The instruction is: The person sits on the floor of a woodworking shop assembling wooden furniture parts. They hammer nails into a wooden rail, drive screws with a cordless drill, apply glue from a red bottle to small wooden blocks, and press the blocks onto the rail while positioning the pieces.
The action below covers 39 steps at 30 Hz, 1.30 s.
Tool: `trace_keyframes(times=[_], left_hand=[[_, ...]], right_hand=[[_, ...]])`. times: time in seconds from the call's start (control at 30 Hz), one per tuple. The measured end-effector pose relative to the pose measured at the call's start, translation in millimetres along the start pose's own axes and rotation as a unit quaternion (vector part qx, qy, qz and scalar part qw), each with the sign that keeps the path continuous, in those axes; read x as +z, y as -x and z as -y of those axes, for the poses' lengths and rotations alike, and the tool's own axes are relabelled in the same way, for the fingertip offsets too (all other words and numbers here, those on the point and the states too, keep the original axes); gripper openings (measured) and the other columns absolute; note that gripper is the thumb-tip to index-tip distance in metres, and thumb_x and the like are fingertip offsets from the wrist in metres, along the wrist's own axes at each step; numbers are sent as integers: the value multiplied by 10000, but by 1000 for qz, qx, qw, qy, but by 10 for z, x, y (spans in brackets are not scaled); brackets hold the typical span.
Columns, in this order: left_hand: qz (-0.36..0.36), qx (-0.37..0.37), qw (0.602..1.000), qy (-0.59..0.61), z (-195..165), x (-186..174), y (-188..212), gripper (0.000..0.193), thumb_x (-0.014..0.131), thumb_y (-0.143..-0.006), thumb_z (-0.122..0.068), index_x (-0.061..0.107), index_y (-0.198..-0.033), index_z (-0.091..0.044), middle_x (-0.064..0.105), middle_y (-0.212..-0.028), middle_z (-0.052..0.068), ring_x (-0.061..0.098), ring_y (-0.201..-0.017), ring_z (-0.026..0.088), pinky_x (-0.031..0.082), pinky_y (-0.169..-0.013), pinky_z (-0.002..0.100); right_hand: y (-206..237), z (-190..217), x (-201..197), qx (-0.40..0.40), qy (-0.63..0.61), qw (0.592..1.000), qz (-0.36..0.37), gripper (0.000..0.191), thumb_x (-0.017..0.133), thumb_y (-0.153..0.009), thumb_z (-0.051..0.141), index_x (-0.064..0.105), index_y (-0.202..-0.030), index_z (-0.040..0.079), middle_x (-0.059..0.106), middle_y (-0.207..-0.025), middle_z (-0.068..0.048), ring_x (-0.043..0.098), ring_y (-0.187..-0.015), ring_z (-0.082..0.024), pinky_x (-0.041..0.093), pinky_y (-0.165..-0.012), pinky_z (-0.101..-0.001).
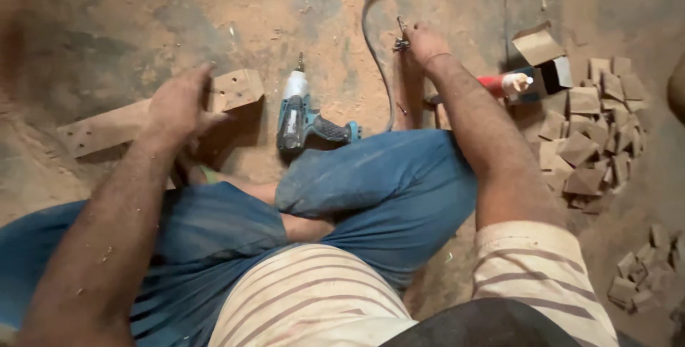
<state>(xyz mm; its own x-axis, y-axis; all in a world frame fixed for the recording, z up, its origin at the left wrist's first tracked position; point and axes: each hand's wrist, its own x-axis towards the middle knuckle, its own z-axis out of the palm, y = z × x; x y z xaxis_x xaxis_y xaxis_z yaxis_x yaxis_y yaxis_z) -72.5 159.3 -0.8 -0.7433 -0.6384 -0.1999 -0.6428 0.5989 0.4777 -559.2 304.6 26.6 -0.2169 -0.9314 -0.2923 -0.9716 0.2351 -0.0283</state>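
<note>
On the dusty floor, I am pressing my left hand on a drilled wooden strip at ten o'clock, fingers spread, while my right hand at one o'clock is pinching small screws; a cordless drill is lying between them.

Dusty, sawdust-strewn floor carries a drilled wooden strip, a blue cordless drill standing beside a grey cable, a red-bodied tube, a small box and piled wooden blocks.
</note>
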Motion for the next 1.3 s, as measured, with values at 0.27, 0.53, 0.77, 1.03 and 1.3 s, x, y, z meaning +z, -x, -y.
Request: trace_keyframes(times=[0.27, 0.53, 0.77, 1.03, 1.3], left_hand=[[-83, 58, 994, 31, -61, 37, -2, 834, 943, -594, -291, 644, -1328, -32, 593, -1412, 182, 576, -1254, 398, 463, -1056, 459], [-79, 34, 994, 63, 34, 199, 0, 752, 931, -620, -247, 646, -1277, -19, 631, -1284, 173, 611, -1181, 387, 491, -1027, 468], [-73, 12, 996, 52, 36, 224, -9, 690, 950, -656, -280, 627, -1207, -18, 628, -1195, 215, 604, -1109, 433, 487, -957, 496], [-75, 4, 996, 49, -4, 183, -26, 678, 951, -654, -288, 624, -1189, -31, 634, -1178, 225, 610, -1107, 439, 493, -961, 499], [-58, 1, 997, 41, -54, 117, -20, 756, 950, -631, -334, 624, -1243, -33, 642, -1199, 225, 607, -1141, 421, 484, -996, 478]], right_hand=[[-57, -88, 252, -21, 56, 998, -12, 171, 630, -872, 59, 692, -1032, 54, 701, -1021, -212, 690, -931, -419, 554, -763, -519], [-78, -14, 258, -7, 137, 990, 27, 169, 657, -841, 90, 719, -994, 53, 745, -965, -184, 733, -898, -360, 586, -740, -466], [-58, 67, 210, -2, 126, 991, 39, 195, 682, -801, 140, 743, -965, 54, 742, -986, -185, 728, -916, -363, 585, -753, -472], [-51, 159, 61, 17, 90, 996, 23, 244, 748, -762, 230, 764, -936, 62, 717, -1015, -204, 705, -918, -395, 576, -772, -485], [16, 199, -115, 77, 65, 994, 49, 219, 736, -841, 223, 741, -1019, 95, 727, -984, -204, 704, -943, -403, 568, -805, -500]])
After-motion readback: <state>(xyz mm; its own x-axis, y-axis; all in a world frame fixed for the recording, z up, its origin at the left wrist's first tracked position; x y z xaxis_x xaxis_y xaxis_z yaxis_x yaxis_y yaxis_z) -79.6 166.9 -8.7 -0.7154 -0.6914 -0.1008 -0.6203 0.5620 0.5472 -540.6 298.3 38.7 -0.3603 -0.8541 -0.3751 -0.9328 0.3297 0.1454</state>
